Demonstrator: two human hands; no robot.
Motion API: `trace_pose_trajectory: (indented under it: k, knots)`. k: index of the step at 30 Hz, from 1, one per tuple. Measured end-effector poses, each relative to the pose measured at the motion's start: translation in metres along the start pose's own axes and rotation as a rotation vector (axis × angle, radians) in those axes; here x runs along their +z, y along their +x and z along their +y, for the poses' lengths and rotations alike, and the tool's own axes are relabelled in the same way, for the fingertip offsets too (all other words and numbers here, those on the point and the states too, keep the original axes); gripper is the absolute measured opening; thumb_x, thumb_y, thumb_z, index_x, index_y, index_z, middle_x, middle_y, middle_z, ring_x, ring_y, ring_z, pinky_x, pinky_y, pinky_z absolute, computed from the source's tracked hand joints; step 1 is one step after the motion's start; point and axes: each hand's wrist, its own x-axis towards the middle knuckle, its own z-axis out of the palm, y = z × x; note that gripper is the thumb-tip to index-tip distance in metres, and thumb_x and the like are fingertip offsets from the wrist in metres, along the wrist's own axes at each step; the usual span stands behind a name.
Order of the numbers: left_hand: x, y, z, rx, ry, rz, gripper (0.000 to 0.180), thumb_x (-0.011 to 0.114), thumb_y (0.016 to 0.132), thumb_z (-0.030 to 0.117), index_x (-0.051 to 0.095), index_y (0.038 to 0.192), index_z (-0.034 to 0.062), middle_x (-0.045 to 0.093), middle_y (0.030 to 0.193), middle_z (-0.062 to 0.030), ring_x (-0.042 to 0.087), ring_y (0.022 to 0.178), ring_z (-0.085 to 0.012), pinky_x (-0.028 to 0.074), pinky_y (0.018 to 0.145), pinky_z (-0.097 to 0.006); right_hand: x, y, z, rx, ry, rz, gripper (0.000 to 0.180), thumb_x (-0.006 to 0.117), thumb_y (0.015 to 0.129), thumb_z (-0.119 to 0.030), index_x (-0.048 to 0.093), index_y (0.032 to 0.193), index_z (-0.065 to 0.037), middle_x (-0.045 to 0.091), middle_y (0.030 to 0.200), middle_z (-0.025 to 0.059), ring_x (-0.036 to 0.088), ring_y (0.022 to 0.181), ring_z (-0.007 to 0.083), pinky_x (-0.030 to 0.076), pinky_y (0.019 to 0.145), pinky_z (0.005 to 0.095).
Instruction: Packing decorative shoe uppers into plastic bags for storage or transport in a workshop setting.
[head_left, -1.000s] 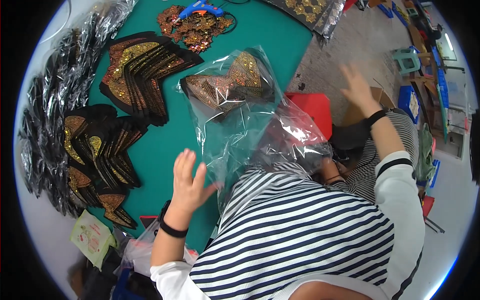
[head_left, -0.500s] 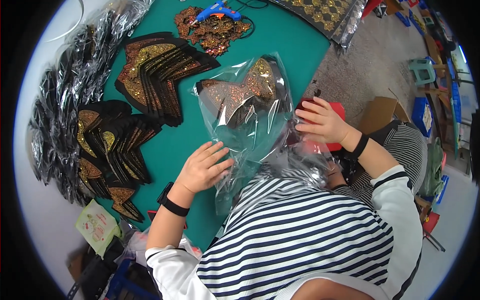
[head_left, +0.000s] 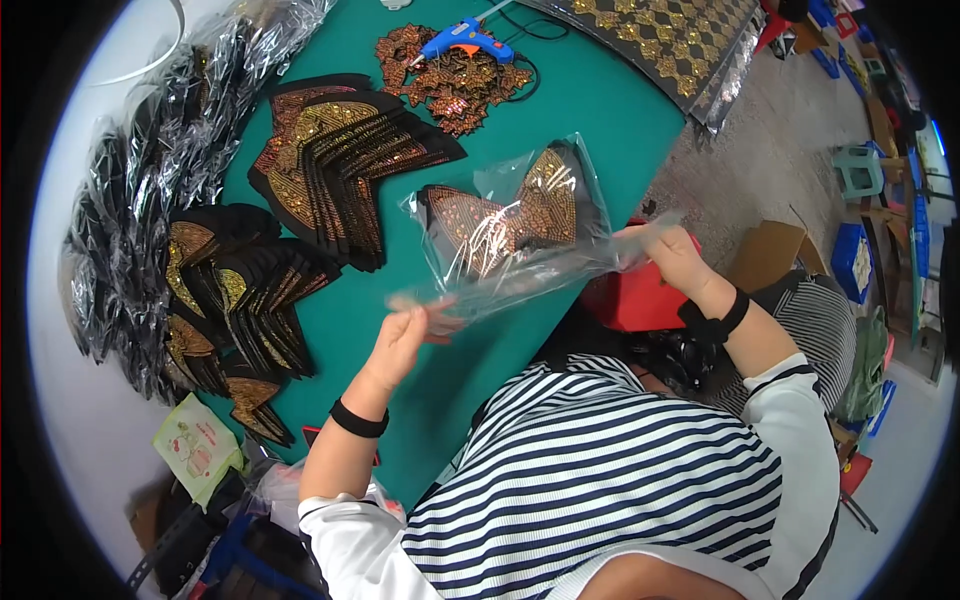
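Note:
I hold a clear plastic bag [head_left: 520, 275] stretched flat between both hands above the green table [head_left: 590, 110]. My left hand [head_left: 408, 335] pinches its left end and my right hand [head_left: 672, 255] grips its right end. Just beyond the bag, a black and gold embroidered patch in a clear sleeve [head_left: 510, 215] lies on the table. A fanned stack of similar black and gold patches [head_left: 335, 165] lies further left.
More black and gold patches [head_left: 235, 300] and shiny bagged ones [head_left: 150, 170] line the table's left side. A blue glue gun [head_left: 462, 42] rests on brown-gold trims [head_left: 450, 75] at the back. A red stool [head_left: 635, 300] stands below the table's edge, with boxes on the floor at right.
Both hands were pressing on the bagged patch; now they have lifted and pulled apart, stretching a clear bag flat between them. The bagged patch stays on the table.

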Motion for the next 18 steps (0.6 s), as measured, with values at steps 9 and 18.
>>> trace_pose_trajectory:
  k: [9,18]
  knots:
    - [-0.011,0.036,0.033,-0.289,0.002,0.128,0.053,0.051,0.091,0.041,0.053,0.12,-0.0023,0.065,0.097,-0.0157,0.064,0.085,-0.0227,0.051,0.075,-0.032,-0.016,0.043,-0.02,0.254,0.062,-0.049,0.033,0.052,0.088,-0.022,0.059,0.11,0.001,0.064,0.089,0.0092,0.059,0.087,0.0142,0.047,0.076,0.0272]
    - [-0.013,0.075,0.056,0.13,-0.068,0.575,0.024,0.06,0.089,0.02,0.062,0.101,-0.0011,0.057,0.074,0.001,0.051,0.066,-0.0063,0.041,0.061,-0.021,-0.027,0.087,-0.04,-0.065,0.08,0.241,0.022,0.057,0.09,-0.022,0.064,0.089,-0.001,0.055,0.068,-0.0011,0.051,0.065,0.0071,0.041,0.061,0.0223]
